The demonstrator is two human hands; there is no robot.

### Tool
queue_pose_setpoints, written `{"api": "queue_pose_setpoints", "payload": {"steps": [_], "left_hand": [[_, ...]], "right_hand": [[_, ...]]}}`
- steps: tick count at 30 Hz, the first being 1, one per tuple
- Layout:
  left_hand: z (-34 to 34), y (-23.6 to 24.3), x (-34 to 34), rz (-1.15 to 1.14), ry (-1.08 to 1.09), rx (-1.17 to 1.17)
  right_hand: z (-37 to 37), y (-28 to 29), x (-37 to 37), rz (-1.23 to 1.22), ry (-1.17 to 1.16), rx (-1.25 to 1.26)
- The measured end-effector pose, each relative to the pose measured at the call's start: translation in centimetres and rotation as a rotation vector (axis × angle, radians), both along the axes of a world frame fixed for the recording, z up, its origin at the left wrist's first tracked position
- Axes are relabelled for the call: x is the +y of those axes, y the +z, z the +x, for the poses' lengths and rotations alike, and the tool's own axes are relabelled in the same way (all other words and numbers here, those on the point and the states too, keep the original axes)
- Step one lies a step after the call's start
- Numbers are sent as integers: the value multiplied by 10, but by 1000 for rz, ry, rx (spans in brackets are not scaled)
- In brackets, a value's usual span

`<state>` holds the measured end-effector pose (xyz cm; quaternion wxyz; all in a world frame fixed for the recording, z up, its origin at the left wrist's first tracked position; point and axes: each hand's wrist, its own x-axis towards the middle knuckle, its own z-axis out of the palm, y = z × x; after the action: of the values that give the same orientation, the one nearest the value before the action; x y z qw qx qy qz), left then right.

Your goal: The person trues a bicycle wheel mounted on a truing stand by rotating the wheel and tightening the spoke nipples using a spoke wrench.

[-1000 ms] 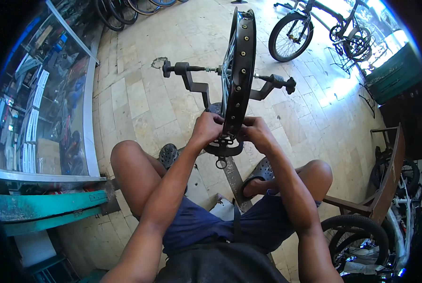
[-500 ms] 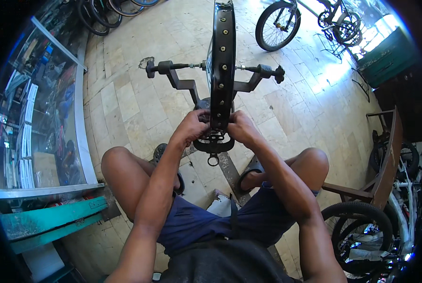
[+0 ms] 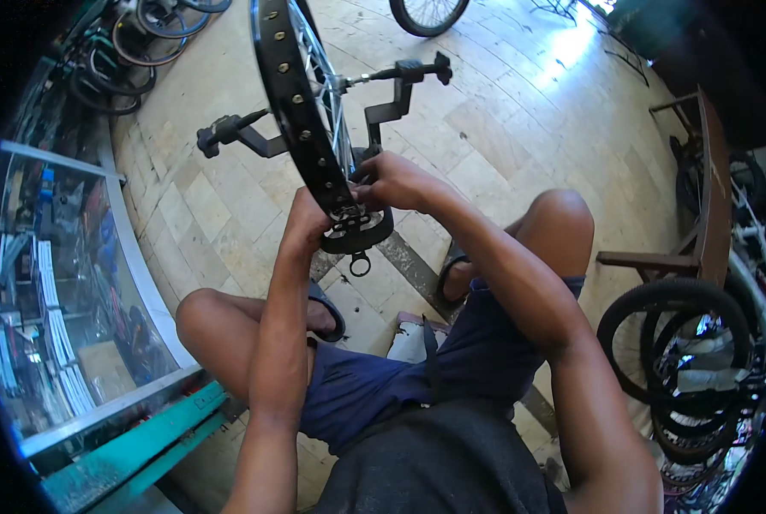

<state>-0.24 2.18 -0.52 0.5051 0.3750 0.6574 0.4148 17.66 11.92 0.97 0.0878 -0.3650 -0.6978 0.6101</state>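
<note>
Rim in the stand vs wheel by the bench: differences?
Rim is bare, spoke holes showing; wheel wears a tyre. Rim is held in the stand; wheel is beside the bench. Left hand and right hand are at the rim; no hand is at the wheel. Both are round and black.

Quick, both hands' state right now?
Left hand: at the wheel rim, partly hidden; open or closed cannot be told.
Right hand: partly curled at the rim's other side; any hold cannot be told.
</note>
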Motion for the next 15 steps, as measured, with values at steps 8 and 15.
{"api": "queue_pose_setpoints", "payload": {"steps": [8, 15], "left_hand": [[11, 16, -11, -29, 55, 221], [19, 21, -9, 21, 94, 180]], "right_hand": [[-8, -10, -5, -13, -172, -79], [-23, -29, -1, 170, -214, -198]]}}
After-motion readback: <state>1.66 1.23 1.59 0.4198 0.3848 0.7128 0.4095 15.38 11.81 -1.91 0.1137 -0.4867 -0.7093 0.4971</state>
